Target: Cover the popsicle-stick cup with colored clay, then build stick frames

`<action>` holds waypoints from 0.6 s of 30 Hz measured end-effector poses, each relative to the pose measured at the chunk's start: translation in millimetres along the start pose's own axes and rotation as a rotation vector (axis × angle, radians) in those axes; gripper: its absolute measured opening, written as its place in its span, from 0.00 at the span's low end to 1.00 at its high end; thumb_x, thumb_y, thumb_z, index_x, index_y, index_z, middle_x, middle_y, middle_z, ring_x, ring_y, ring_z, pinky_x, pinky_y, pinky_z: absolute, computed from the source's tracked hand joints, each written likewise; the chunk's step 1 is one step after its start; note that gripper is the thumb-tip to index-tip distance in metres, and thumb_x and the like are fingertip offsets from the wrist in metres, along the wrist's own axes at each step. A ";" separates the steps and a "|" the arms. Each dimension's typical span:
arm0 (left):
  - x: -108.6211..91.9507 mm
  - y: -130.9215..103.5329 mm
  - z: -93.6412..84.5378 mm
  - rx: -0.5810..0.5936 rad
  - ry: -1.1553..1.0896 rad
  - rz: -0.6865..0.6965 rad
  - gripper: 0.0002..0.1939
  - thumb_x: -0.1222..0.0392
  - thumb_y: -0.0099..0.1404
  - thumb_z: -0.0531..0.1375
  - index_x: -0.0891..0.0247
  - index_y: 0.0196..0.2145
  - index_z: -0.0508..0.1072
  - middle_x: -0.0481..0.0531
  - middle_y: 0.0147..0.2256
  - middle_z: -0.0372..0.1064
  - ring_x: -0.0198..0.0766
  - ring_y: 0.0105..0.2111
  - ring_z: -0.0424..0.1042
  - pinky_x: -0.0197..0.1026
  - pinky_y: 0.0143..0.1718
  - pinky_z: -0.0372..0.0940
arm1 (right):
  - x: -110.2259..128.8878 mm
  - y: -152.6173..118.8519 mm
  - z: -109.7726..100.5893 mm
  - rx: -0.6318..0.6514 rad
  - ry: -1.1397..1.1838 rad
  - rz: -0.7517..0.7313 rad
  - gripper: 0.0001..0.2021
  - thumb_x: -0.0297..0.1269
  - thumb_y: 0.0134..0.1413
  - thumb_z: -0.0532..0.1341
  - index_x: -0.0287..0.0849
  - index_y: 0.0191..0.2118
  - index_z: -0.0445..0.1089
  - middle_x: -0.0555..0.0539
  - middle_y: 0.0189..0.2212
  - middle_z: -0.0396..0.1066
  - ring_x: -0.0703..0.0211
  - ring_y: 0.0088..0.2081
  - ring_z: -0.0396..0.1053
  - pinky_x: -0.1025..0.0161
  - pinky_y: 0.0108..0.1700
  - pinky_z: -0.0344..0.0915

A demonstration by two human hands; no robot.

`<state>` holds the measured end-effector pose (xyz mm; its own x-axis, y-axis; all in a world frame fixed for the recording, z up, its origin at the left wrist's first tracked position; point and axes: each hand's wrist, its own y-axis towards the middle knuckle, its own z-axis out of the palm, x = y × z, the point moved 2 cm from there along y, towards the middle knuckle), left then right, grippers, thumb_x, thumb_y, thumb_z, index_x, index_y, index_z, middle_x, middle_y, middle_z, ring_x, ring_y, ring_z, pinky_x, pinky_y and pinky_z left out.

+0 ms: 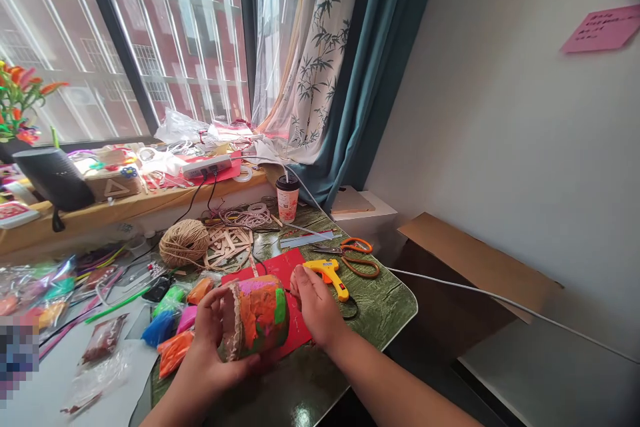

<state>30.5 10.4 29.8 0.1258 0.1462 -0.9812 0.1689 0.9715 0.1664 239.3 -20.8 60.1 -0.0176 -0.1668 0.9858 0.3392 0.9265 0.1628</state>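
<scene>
My left hand (210,347) is wrapped round a jar (263,313) that lies tilted on its side. Orange, pink and green clay coats its outside, and a beaded or braided band runs round the end by my fingers. Just right of the jar, my right hand (317,303) is closed in a pinch; whatever its fingertips hold, if anything, is hidden. A yellow hot glue gun (330,273) lies right behind that hand. Under the jar and right hand is a red sheet (285,263).
Scissors with orange handles (355,250), a twine ball (184,242), wooden sticks (227,245) and a lidded paper cup (287,200) stand or lie at the back. Coloured clay packets (175,350) spread to the left. A white cable (465,289) crosses past the table's right edge.
</scene>
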 end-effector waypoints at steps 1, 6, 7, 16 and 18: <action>-0.8 1.4 -0.9 -0.028 0.020 0.028 0.57 0.55 0.32 0.83 0.53 0.61 0.68 0.61 0.57 0.72 0.68 0.62 0.70 0.64 0.65 0.64 | 1.9 -3.9 -0.8 0.032 -0.032 -0.001 0.31 0.71 0.66 0.55 0.47 0.28 0.60 0.53 0.25 0.57 0.58 0.28 0.55 0.60 0.31 0.55; 0.4 1.4 -4.9 -0.045 0.396 0.181 0.57 0.49 0.50 0.76 0.52 0.72 0.57 0.61 0.69 0.60 0.65 0.71 0.59 0.68 0.71 0.53 | -5.8 -36.2 11.4 0.239 0.014 0.158 0.29 0.70 0.68 0.54 0.47 0.32 0.62 0.54 0.27 0.58 0.60 0.29 0.55 0.62 0.32 0.54; 1.5 1.5 -6.0 -0.032 0.481 0.221 0.56 0.49 0.53 0.75 0.52 0.74 0.54 0.61 0.70 0.57 0.64 0.71 0.58 0.69 0.72 0.51 | -8.2 -42.0 15.5 0.249 0.033 0.173 0.29 0.70 0.68 0.54 0.46 0.33 0.62 0.53 0.28 0.59 0.60 0.30 0.55 0.62 0.32 0.55; 7.4 2.6 -10.5 -0.057 0.732 0.424 0.55 0.51 0.57 0.73 0.53 0.74 0.51 0.64 0.67 0.58 0.64 0.68 0.62 0.69 0.67 0.60 | -16.1 -58.1 49.1 0.246 0.202 0.250 0.32 0.75 0.63 0.55 0.46 0.31 0.62 0.55 0.24 0.57 0.61 0.27 0.54 0.63 0.29 0.51; 5.1 0.4 -8.6 -0.079 0.725 0.396 0.55 0.50 0.56 0.73 0.54 0.74 0.51 0.64 0.68 0.57 0.64 0.68 0.61 0.70 0.67 0.59 | -17.6 -57.3 51.4 0.213 0.183 0.261 0.34 0.76 0.61 0.56 0.46 0.30 0.62 0.55 0.23 0.57 0.61 0.27 0.54 0.63 0.28 0.51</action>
<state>22.8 13.1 24.0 -0.5048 0.5381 -0.6750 0.1718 0.8290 0.5323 171.8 -53.6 35.6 0.2185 0.0442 0.9748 0.1072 0.9918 -0.0690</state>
